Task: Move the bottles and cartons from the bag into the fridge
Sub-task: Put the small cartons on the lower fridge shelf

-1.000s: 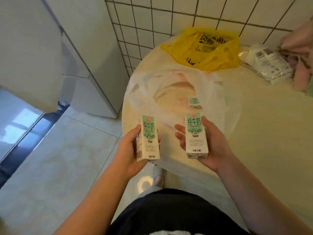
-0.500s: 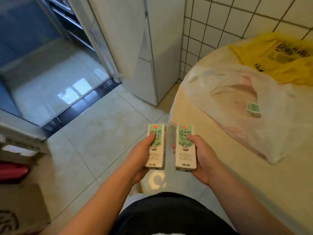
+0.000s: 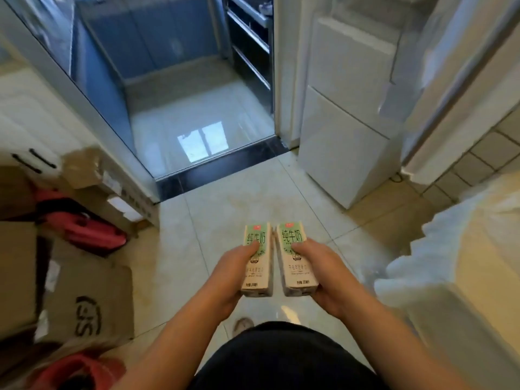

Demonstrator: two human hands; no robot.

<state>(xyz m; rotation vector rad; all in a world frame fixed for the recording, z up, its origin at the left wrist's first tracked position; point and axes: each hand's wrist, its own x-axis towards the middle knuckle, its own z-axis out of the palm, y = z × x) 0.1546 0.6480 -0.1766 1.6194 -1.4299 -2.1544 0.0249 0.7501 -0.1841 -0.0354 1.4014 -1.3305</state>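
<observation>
At lower centre, the left carton (image 3: 256, 260) in the left hand (image 3: 229, 275) sits just beside the right carton (image 3: 296, 258) in the right hand (image 3: 325, 275). The fridge (image 3: 346, 130) stands at upper right, the cardboard boxes (image 3: 87, 299) at lower left.

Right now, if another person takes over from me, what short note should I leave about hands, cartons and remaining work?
Left hand: grips the left carton.
Right hand: grips the right carton.
Both cartons are out of the bag, side by side above the floor.
Fridge ahead on the right, doors shut.
Done: two cartons taken out.
Left: open the fridge, put both inside, then check the bag; its contents do not show.
</observation>
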